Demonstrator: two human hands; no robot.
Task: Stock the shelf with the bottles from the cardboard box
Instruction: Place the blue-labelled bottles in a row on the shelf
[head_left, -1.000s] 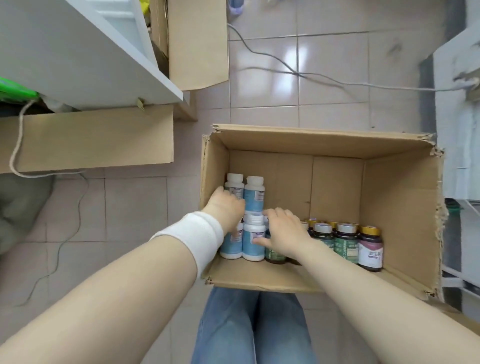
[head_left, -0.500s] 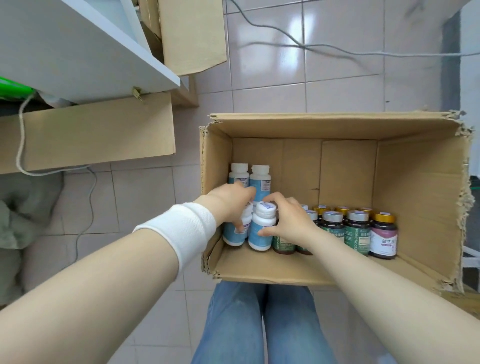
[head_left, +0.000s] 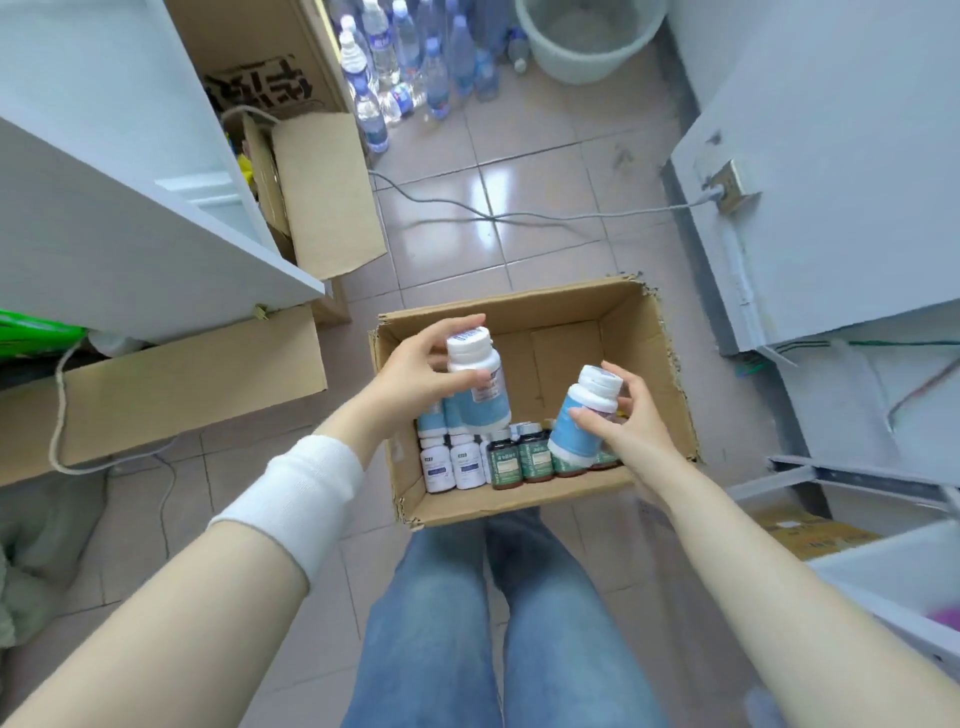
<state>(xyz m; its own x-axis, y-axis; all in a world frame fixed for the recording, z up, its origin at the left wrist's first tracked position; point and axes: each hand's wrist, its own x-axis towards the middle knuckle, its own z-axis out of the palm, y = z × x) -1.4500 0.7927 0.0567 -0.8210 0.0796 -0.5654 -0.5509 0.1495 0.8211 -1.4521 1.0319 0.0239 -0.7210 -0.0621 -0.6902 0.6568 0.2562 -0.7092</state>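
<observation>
An open cardboard box (head_left: 649, 332) stands on the tiled floor in front of my legs. My left hand (head_left: 415, 371) grips a white-capped bottle with a blue label (head_left: 480, 384), lifted above the box's left side. My right hand (head_left: 621, 423) holds a second blue-labelled bottle (head_left: 579, 421), tilted, over the box's middle. Inside the box, white bottles (head_left: 452, 465) stand at the front left and dark green-labelled bottles (head_left: 522, 460) stand beside them. A white shelf (head_left: 156, 249) juts out at the upper left.
Flattened cardboard (head_left: 171, 384) and an open carton (head_left: 317, 192) lie under the shelf. Water bottles (head_left: 410, 67) and a pale bucket (head_left: 587, 41) stand on the floor beyond. A grey cable (head_left: 519, 215) crosses the tiles to a wall socket (head_left: 732, 184). White cabinets (head_left: 831, 171) fill the right.
Both hands have lifted out of the box, each carrying a blue-labelled bottle. The view has tipped up and pulled back, revealing the water bottles and bucket.
</observation>
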